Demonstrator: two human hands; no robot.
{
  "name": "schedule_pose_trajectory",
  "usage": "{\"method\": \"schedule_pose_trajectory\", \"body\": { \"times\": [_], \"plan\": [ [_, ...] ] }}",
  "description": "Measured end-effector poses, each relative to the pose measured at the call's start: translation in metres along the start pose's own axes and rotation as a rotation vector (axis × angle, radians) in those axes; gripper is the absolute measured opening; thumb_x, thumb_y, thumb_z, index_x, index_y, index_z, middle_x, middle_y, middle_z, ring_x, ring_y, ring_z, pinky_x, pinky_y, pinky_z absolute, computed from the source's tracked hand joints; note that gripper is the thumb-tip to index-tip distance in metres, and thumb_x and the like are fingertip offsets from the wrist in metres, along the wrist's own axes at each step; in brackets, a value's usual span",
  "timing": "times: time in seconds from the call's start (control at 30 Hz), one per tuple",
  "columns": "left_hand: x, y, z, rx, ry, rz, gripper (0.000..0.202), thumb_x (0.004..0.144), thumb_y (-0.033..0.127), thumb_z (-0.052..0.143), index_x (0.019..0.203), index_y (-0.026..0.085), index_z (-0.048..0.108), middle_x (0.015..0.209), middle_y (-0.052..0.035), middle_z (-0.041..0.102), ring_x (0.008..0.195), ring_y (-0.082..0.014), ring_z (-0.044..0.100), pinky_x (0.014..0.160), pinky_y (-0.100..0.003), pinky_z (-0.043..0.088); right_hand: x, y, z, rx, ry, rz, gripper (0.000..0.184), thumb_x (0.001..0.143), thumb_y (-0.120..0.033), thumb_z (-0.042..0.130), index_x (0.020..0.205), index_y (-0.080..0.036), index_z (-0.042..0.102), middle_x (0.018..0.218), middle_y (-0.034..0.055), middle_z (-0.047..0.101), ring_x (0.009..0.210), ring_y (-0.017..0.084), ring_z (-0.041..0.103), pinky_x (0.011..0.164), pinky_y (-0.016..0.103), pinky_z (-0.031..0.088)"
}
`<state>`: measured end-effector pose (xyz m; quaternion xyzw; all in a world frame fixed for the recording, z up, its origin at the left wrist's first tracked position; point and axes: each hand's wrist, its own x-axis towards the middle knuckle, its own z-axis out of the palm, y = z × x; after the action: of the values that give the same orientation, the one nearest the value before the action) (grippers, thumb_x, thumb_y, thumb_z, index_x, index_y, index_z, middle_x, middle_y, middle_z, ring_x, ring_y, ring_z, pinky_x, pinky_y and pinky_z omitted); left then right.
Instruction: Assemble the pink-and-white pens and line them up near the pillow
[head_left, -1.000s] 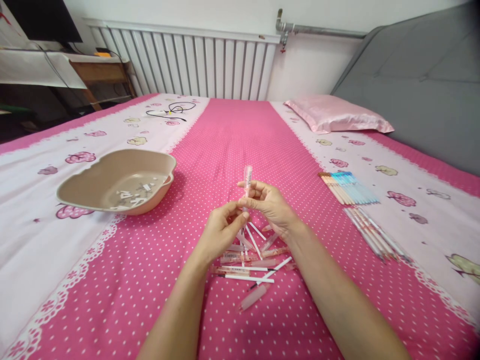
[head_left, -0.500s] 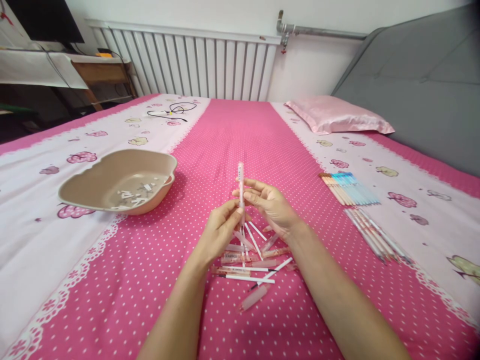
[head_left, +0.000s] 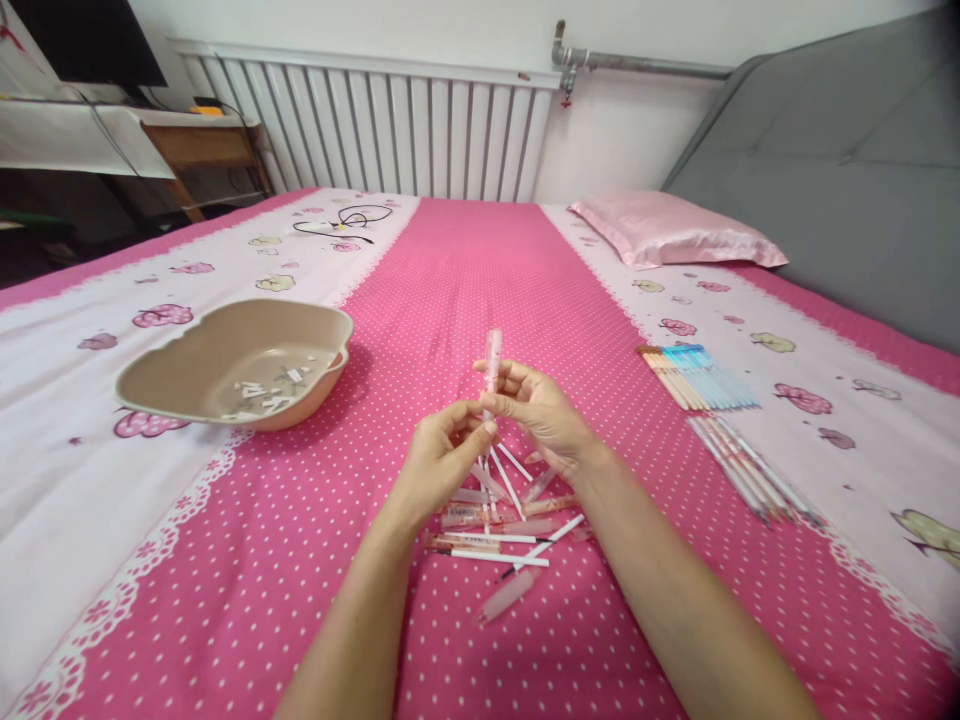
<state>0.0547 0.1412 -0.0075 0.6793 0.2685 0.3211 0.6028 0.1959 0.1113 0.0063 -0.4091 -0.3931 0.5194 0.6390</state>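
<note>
Between my hands stands a slim pink translucent pen, almost upright. My right hand grips its middle between thumb and fingers. At its lower end, my left hand is closed in a pinch, with the fingers covering that part. Under my hands lies a loose pile of pen parts: several white refills with dark tips, pink frosted caps, and clear pinkish barrels with print on some.
To the left, a beige basin holds small white pieces. On the right lie a row of peach and blue pens and a group of pale printed pens. Farther back are a black cable and a pink pillow.
The pen has shifted slightly right and tilted a little. My right fingers have closed around its middle, and the printed part now shows less. The pile has stayed put.
</note>
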Motion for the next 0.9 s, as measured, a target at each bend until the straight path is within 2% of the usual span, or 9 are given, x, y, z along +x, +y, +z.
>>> {"method": "schedule_pose_trajectory", "body": {
  "times": [0.2, 0.3, 0.47, 0.63, 0.77, 0.9],
  "plan": [
    [0.0007, 0.0015, -0.0011, -0.034, -0.027, 0.053, 0.029, 0.082, 0.038, 0.054, 0.095, 0.012, 0.058, 0.067, 0.0005, 0.053, 0.058, -0.0089, 0.047, 0.055, -0.022, 0.038, 0.0002, -0.0007, 0.0015, 0.053, -0.033, -0.006, 0.027, 0.073, -0.031, 0.069, 0.097, -0.021, 0.063, 0.089, 0.0009, 0.065, 0.079, 0.011, 0.058, 0.075, 0.025, 0.047],
    [0.0006, 0.0017, -0.0021, -0.009, -0.030, 0.069, 0.027, 0.083, 0.037, 0.052, 0.093, 0.012, 0.058, 0.066, 0.0010, 0.052, 0.056, -0.0085, 0.045, 0.053, -0.021, 0.036, -0.0004, -0.0009, 0.0015, 0.051, -0.092, 0.008, 0.025, 0.077, -0.029, 0.065, 0.101, -0.022, 0.062, 0.095, 0.0026, 0.068, 0.084, 0.012, 0.060, 0.078, 0.028, 0.048],
    [0.0002, 0.0014, -0.0029, 0.011, -0.025, 0.085, 0.025, 0.084, 0.036, 0.050, 0.080, 0.013, 0.056, 0.065, 0.0013, 0.051, 0.056, -0.0086, 0.046, 0.053, -0.022, 0.037, -0.0004, -0.0001, 0.0001, 0.045, -0.105, 0.022, 0.029, 0.072, -0.022, 0.069, 0.101, -0.020, 0.061, 0.086, 0.0017, 0.070, 0.078, 0.012, 0.063, 0.078, 0.027, 0.049],
    [0.0012, -0.0001, -0.0010, -0.020, -0.022, 0.043, 0.025, 0.081, 0.037, 0.055, 0.086, 0.013, 0.057, 0.066, 0.0009, 0.052, 0.058, -0.0091, 0.048, 0.053, -0.022, 0.039, -0.0001, 0.0004, -0.0009, 0.019, -0.025, 0.025, 0.039, 0.063, -0.021, 0.077, 0.099, -0.019, 0.063, 0.076, -0.0014, 0.066, 0.072, 0.010, 0.061, 0.072, 0.024, 0.048],
    [0.0008, -0.0003, 0.0002, 0.020, 0.021, 0.009, 0.032, 0.075, 0.039, 0.062, 0.091, 0.012, 0.059, 0.065, 0.0003, 0.054, 0.057, -0.0097, 0.049, 0.052, -0.021, 0.039, -0.0002, 0.0010, -0.0011, -0.014, -0.001, 0.016, 0.044, 0.057, -0.021, 0.080, 0.098, -0.019, 0.065, 0.067, -0.0057, 0.057, 0.063, 0.007, 0.055, 0.064, 0.021, 0.046],
    [0.0000, 0.0012, 0.0005, 0.086, 0.069, 0.003, 0.032, 0.072, 0.039, 0.066, 0.086, 0.010, 0.061, 0.062, 0.0001, 0.055, 0.054, -0.0091, 0.048, 0.050, -0.021, 0.038, -0.0007, 0.0003, 0.0002, -0.033, 0.017, 0.019, 0.047, 0.053, -0.018, 0.082, 0.097, -0.019, 0.065, 0.066, -0.0069, 0.053, 0.062, 0.006, 0.051, 0.061, 0.019, 0.044]
  ]
}}
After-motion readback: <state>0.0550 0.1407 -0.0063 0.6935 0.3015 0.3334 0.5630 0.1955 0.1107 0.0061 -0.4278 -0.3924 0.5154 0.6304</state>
